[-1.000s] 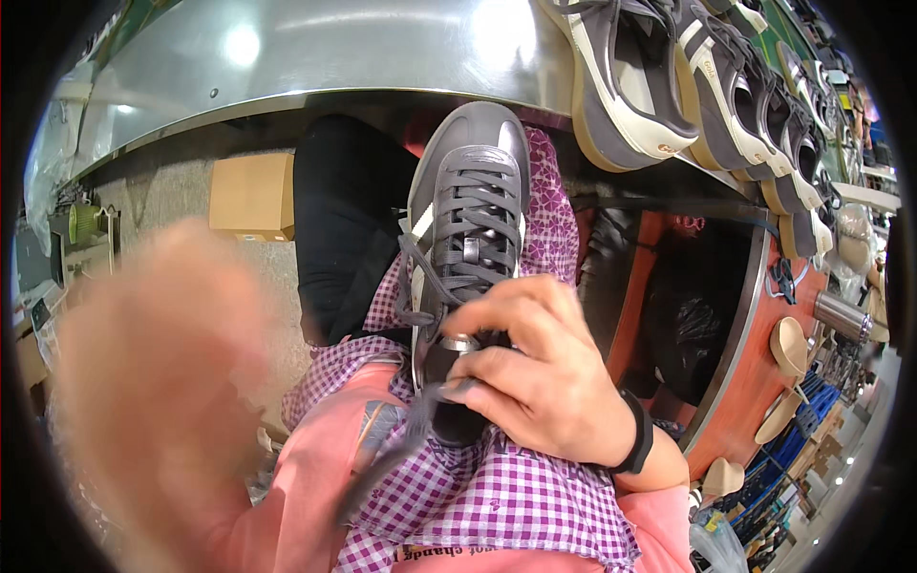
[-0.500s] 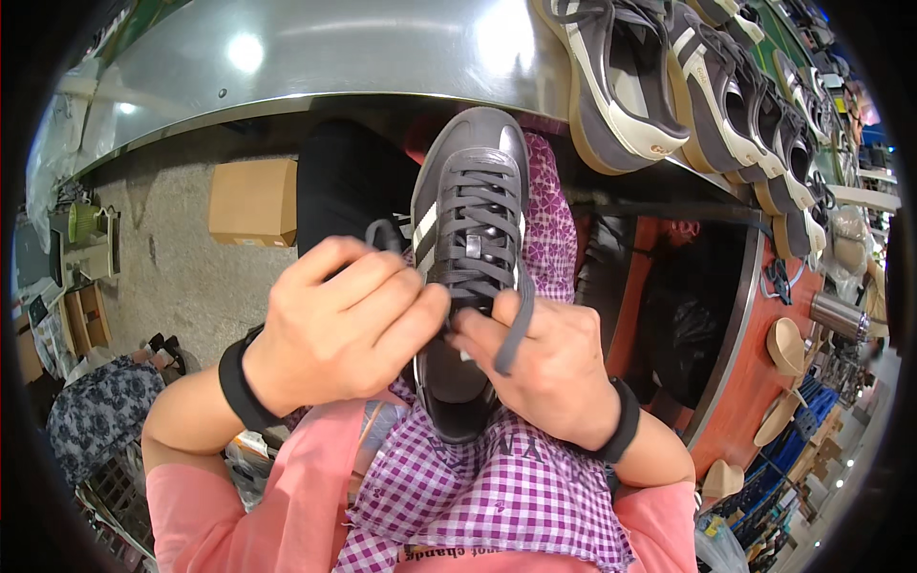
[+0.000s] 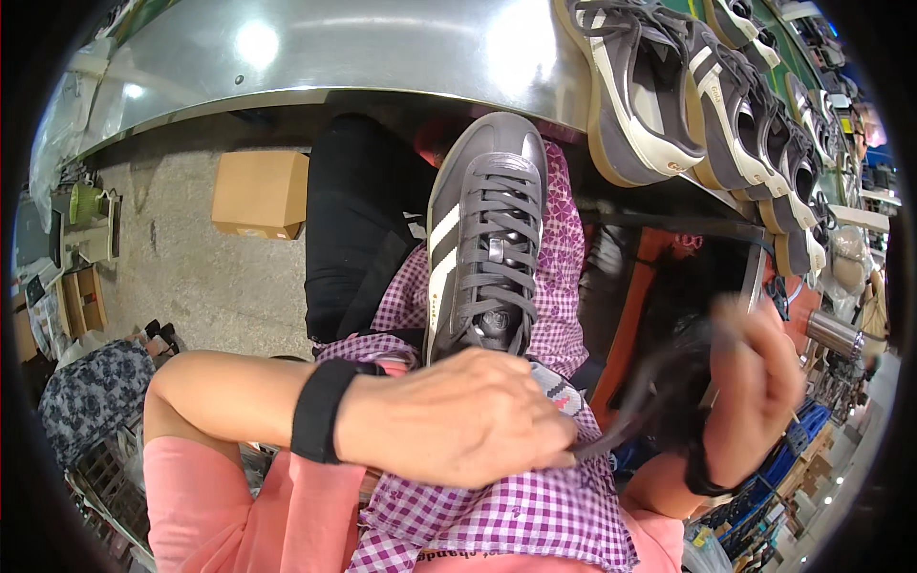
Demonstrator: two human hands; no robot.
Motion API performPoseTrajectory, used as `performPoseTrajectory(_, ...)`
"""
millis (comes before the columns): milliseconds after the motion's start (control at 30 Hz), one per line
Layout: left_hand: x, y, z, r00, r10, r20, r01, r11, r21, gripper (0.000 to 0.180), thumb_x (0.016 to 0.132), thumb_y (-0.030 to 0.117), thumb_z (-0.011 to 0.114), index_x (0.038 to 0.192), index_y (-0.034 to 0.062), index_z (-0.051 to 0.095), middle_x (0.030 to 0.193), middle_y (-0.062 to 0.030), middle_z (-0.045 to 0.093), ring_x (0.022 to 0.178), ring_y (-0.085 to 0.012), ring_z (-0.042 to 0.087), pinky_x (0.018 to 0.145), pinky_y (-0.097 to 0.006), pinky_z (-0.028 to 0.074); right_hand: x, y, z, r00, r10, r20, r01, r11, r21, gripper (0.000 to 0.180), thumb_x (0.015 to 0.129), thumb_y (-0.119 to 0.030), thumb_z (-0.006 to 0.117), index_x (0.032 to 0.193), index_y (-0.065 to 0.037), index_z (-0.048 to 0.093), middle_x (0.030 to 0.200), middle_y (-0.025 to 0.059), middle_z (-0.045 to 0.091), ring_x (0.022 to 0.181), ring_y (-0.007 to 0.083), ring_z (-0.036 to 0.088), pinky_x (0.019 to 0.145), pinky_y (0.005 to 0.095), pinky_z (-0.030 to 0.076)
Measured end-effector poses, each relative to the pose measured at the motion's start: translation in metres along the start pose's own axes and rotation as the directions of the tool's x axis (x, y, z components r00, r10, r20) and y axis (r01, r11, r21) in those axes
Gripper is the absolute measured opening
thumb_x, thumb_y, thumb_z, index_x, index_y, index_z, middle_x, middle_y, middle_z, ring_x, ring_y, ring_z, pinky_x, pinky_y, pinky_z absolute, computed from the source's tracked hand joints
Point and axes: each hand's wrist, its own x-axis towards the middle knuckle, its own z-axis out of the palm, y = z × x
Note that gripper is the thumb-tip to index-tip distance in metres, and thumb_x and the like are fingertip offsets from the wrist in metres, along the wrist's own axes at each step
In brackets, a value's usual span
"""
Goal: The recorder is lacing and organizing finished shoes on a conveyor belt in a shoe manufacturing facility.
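Note:
A grey sneaker [image 3: 497, 134] with pale side stripes rests on my lap, toe pointing away. Flat grey lacing crosses its tongue in several rows. My left hand [image 3: 468, 415] reaches across the shoe's heel end, hiding it. Its fingers are closed on the grey shoelace [image 3: 626, 415], which stretches as a blurred streak towards the right. Out to the right, my right hand [image 3: 759, 387] is raised and smeared by motion. The far part of the lace runs up to its curled fingers.
Beyond my lap stands a shiny metal table [image 3: 382, 57]. Similar sneakers [image 3: 640, 105] line its right end. A cardboard box [image 3: 258, 194] sits on the floor to the left. At right are an orange-red panel [image 3: 611, 358] and a metal cylinder [image 3: 836, 331].
Both hands have left the laces at the shoe's opening. The left hand has moved lower and right across the heel; the right has swung far right, drawing out the lace.

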Motion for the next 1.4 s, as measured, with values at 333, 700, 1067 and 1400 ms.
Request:
performPoseTrajectory(333, -0.005, 0.038, -0.035, 0.970, -0.241, 0.017, 0.232, 0.947, 0.220, 0.021, 0.078, 0.022, 0.069, 0.080, 0.0041, 0.059, 0.074, -0.0067, 0.058, 0.071, -0.0232, 0.061, 0.065, -0.035, 0.045, -0.001, 0.023, 0.037, 0.531, -0.333, 0.779, 0.163, 0.943, 0.292, 0.055, 0.081, -0.021, 0.075, 0.127, 0.001, 0.054, 0.092, 0.0137, 0.068, 0.080, 0.0306, 0.068, 0.071, 0.0360, 0.055)
performPoseTrajectory(700, -0.008, -0.001, -0.036, 0.897, -0.072, -0.436, 0.388, 0.600, 0.699, 0.033, 0.062, 0.025, 0.078, 0.091, 0.0093, 0.072, 0.124, -0.0122, 0.062, 0.113, -0.0321, 0.057, 0.098, -0.047, 0.039, 0.015, 0.025, 0.081, 0.802, -0.503, 0.323, 0.582, 0.779, -0.233, 0.009, 0.083, -0.009, 0.067, 0.088, -0.006, 0.061, 0.068, 0.0083, 0.055, 0.060, 0.0249, 0.060, 0.052, 0.0360, 0.046)
performPoseTrajectory(1067, -0.019, 0.020, -0.086, 0.665, -0.429, -0.612, 0.558, 0.830, 0.025, 0.013, 0.071, 0.012, 0.071, 0.074, 0.0045, 0.060, 0.088, -0.0065, 0.059, 0.092, -0.0221, 0.056, 0.086, -0.035, 0.044, -0.017, 0.060, 0.099, 0.845, -0.262, 0.467, 0.310, 0.950, -0.028, 0.093, 0.078, -0.026, 0.076, 0.144, 0.010, 0.021, 0.137, 0.0344, 0.041, 0.125, 0.0476, 0.045, 0.101, 0.0432, 0.043)
performPoseTrajectory(1400, -0.053, -0.033, 0.012, 0.783, -0.421, -0.458, 0.575, 0.770, 0.275, 0.096, 0.073, 0.020, 0.070, 0.139, -0.0224, 0.015, 0.144, -0.0467, 0.015, 0.126, -0.0590, 0.039, 0.103, -0.046, 0.043, -0.017, 0.067, 0.106, 0.771, -0.385, 0.507, 0.406, 0.911, 0.074, 0.090, 0.075, -0.007, 0.065, 0.145, 0.015, 0.013, 0.133, 0.0383, 0.044, 0.118, 0.0469, 0.053, 0.096, 0.0417, 0.048)
